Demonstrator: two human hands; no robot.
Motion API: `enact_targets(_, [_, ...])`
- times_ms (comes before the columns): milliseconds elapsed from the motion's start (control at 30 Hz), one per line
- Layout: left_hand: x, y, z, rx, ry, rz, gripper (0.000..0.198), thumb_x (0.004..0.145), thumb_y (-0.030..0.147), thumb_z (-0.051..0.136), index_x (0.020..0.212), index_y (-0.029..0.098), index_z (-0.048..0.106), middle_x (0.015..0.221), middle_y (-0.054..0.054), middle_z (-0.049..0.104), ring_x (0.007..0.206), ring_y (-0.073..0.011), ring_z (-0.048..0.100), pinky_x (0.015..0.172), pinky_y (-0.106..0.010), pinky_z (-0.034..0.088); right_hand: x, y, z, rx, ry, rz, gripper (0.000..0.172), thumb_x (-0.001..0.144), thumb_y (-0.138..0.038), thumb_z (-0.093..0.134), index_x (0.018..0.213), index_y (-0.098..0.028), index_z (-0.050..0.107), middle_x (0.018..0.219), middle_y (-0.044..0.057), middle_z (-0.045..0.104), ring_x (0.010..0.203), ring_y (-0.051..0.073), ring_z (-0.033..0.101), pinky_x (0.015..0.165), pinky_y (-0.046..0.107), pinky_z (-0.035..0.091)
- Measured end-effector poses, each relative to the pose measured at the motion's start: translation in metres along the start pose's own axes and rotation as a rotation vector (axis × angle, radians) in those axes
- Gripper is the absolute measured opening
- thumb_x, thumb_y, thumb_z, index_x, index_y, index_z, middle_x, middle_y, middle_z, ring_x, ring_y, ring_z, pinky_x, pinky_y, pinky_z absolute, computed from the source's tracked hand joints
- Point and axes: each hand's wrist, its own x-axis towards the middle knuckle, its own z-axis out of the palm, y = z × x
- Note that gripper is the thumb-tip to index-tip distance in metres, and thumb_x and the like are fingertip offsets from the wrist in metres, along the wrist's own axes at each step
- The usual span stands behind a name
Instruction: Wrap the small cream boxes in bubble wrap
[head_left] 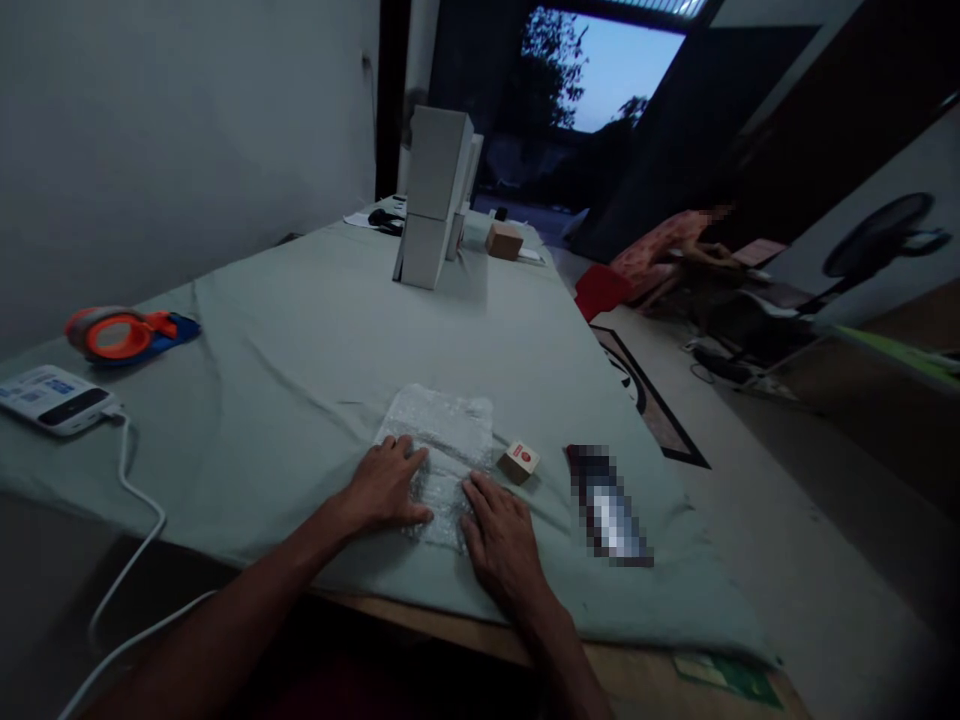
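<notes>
A sheet of clear bubble wrap (450,420) lies on the cloth-covered table in front of me, its near part folded or layered. My left hand (386,487) rests on its left edge, thumb spread away from the fingers. On the right edge lies my right hand (501,532), fingers stretched forward and touching the wrap. Both hands are open. Whether anything sits inside the wrap cannot be made out. Just beyond my right fingertips stands a small cardboard box (519,462) with a red mark on its pale top.
A tape dispenser (120,338) and a white device (60,400) with a cable are on the left. To the right lies a pixelated object (609,505). Tall white boxes (435,190) and a brown box (504,240) stand farther back. Another person (667,250) sits beyond the table.
</notes>
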Motion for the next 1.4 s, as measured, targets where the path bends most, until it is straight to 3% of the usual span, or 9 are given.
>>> enact_targets(333, [-0.021, -0.005, -0.002, 0.004, 0.003, -0.044, 0.074, 0.068, 0.059, 0.068, 0.129, 0.021, 0.050, 0.135, -0.014, 0.048, 0.116, -0.0341, 0.046, 0.096, -0.046, 0.042, -0.003, 0.008, 0.005, 0.059, 0.062, -0.022, 0.040, 0.089, -0.023, 0.050, 0.128, -0.019, 0.055, 0.139, 0.013, 0.053, 0.127, 0.027, 0.048, 0.101, 0.045, 0.038])
enact_targets(1133, [-0.027, -0.003, -0.003, 0.036, 0.002, -0.050, 0.066, 0.071, 0.052, 0.069, 0.127, 0.022, 0.052, 0.131, -0.014, 0.050, 0.116, -0.0337, 0.046, 0.096, -0.046, 0.043, -0.004, 0.011, 0.009, 0.073, 0.097, -0.055, 0.038, 0.090, -0.024, 0.051, 0.127, -0.017, 0.055, 0.136, 0.013, 0.056, 0.126, 0.026, 0.050, 0.100, 0.045, 0.038])
enact_targets(1267, [-0.021, 0.005, -0.017, 0.045, -0.058, -0.013, 0.055, 0.075, 0.042, 0.068, 0.123, 0.021, 0.054, 0.121, -0.013, 0.057, 0.110, -0.0322, 0.052, 0.092, -0.045, 0.046, -0.005, 0.014, 0.013, 0.054, 0.134, -0.075, 0.034, 0.093, -0.020, 0.045, 0.125, -0.018, 0.057, 0.134, 0.011, 0.058, 0.125, 0.025, 0.051, 0.098, 0.043, 0.039])
enact_targets(1400, [-0.005, 0.029, -0.024, 0.034, 0.030, -0.010, 0.042, 0.082, 0.034, 0.062, 0.120, 0.018, 0.056, 0.127, -0.014, 0.056, 0.116, -0.0326, 0.051, 0.097, -0.046, 0.044, -0.006, 0.017, 0.017, 0.006, 0.171, -0.103, 0.035, 0.094, -0.017, 0.042, 0.126, -0.019, 0.056, 0.133, 0.010, 0.059, 0.124, 0.025, 0.052, 0.095, 0.042, 0.041])
